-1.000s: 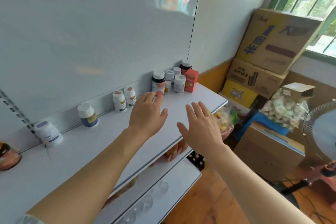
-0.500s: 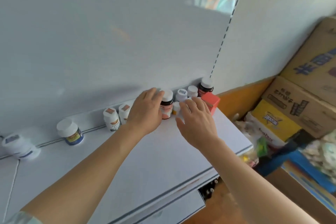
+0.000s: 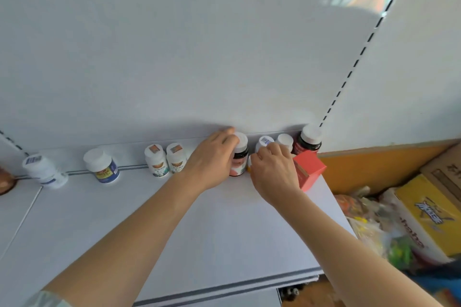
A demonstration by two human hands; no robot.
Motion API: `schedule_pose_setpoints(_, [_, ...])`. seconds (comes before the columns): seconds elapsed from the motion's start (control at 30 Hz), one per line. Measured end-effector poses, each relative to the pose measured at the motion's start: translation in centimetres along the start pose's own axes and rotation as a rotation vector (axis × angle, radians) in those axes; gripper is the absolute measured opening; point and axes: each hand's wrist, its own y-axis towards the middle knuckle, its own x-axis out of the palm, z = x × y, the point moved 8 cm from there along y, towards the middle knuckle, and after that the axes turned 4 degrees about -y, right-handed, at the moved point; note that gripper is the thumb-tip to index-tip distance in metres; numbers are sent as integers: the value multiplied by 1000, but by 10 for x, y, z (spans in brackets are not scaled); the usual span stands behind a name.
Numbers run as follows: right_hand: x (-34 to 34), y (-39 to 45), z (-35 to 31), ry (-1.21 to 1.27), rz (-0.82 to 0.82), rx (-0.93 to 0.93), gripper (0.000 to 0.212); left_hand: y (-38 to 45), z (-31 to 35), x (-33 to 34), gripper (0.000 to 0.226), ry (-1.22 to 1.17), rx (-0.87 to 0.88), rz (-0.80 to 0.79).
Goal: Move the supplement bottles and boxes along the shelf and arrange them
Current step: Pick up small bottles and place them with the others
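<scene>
At the far left edge of the white shelf [image 3: 204,227] a brown rounded object [image 3: 5,180] is cut off by the frame, and just right of it a white bottle with a barcode on its cap [image 3: 42,169] stands against the back panel. Next comes a white-capped bottle with a blue and yellow label [image 3: 102,166], well apart from its neighbours. Further right, two small white bottles [image 3: 166,160] stand side by side, touching or nearly so, each with an orange sticker on the lid. Just beside them the left hand [image 3: 212,158] reaches in with its fingers curled round a dark bottle with a white cap and a pink label [image 3: 240,157], which stands upright at the back of the shelf. A small orange-yellow item [image 3: 248,166] shows in the gap between the two hands, too hidden to identify. The right hand [image 3: 273,171] is close to the left, its fingers bent over a white bottle with a barcode on its cap [image 3: 265,141]; whether it actually grips that bottle I cannot tell. Behind it sits another white-capped bottle [image 3: 285,140], then a dark red bottle with a white cap [image 3: 308,141] in the shelf's back right corner. A red box [image 3: 309,169] stands tilted at the shelf's right end, touching the right hand's outer side. Beyond the shelf, lower down, are cardboard cartons [image 3: 429,209] and plastic bags of goods [image 3: 374,222].
</scene>
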Motion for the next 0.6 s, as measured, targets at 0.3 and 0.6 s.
schedule_pose_setpoints(0.3, [8, 5, 2, -75, -31, 26, 14, 10, 2, -3, 18, -6, -11, 53])
schedule_pose_setpoints(0.6, [11, 11, -6, -38, -11, 20, 22, 2, -2, -15, 17, -90, -28, -1])
